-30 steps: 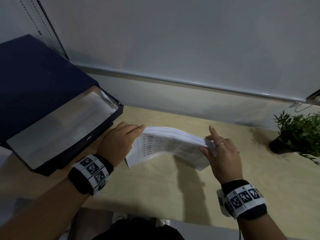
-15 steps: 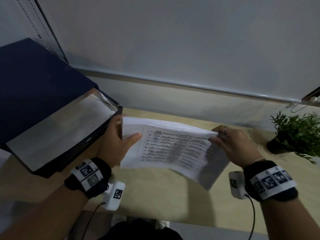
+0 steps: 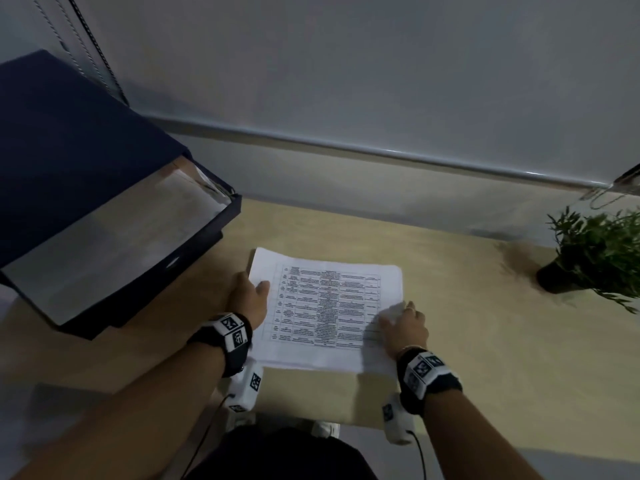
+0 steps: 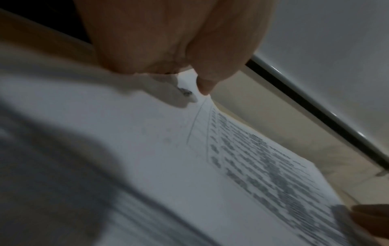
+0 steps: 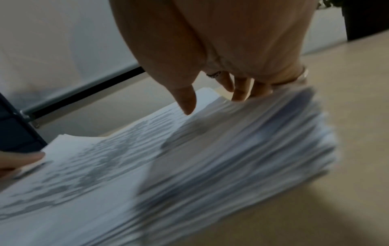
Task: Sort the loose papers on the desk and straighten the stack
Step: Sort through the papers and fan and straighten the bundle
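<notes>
A thick stack of white papers (image 3: 325, 306) lies flat on the wooden desk (image 3: 485, 341), its top sheet printed with a table. My left hand (image 3: 252, 282) is at the stack's left edge, thumb on top. In the left wrist view that hand (image 4: 189, 79) pinches the edge of the papers (image 4: 189, 166). My right hand (image 3: 401, 320) is at the right edge. In the right wrist view its fingers (image 5: 240, 89) point straight down against the far side of the stack (image 5: 231, 158), whose sheet edges are uneven, and the thumb hovers just above the top sheet.
A dark blue file tray (image 3: 104, 237) holding a sheet stands tilted at the left, close to the stack. A small potted plant (image 3: 595, 258) sits at the far right. A grey wall with a rail runs behind the desk.
The stack was held up in the air between both hands and bent; now it lies flat on the desk, nearer to me, with a hand at each side edge.
</notes>
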